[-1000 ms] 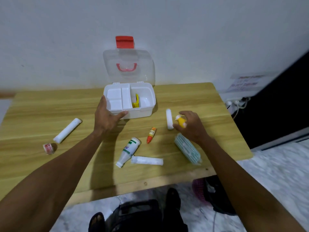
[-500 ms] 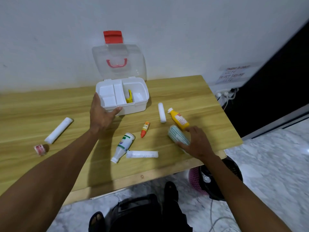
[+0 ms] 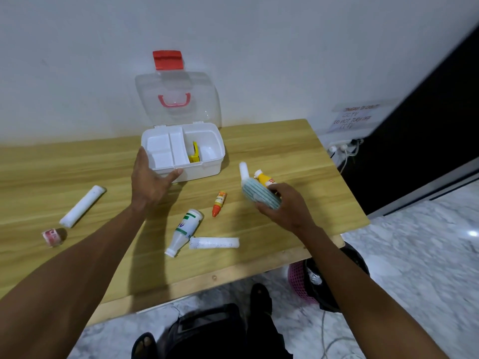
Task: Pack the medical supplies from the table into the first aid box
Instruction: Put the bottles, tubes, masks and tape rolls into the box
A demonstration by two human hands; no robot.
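The white first aid box (image 3: 199, 172) stands open at the back of the wooden table (image 3: 298, 151), its clear lid with red latch upright; a yellow item (image 3: 194, 154) lies inside. My left hand (image 3: 150, 182) grips the box's front left corner. My right hand (image 3: 282, 206) holds a green-striped pack (image 3: 259, 194) lifted just off the table, right of the box. Behind it lie a yellow bottle (image 3: 264, 178) and a white roll (image 3: 243, 169). An orange tube (image 3: 219, 200), a white bottle (image 3: 185, 230) and two more white rolls (image 3: 213, 242) (image 3: 81, 206) lie loose.
A small red-and-white tape roll (image 3: 51, 237) sits near the table's left side. Below the front edge are a dark bag (image 3: 207, 332) and a pink basket (image 3: 300, 283) on the marble floor. A power strip with cables (image 3: 342, 149) hangs off the right.
My right hand let go of the yellow bottle, went to the striped pack, closed on it and raised it toward the box. My left hand stayed on the box.
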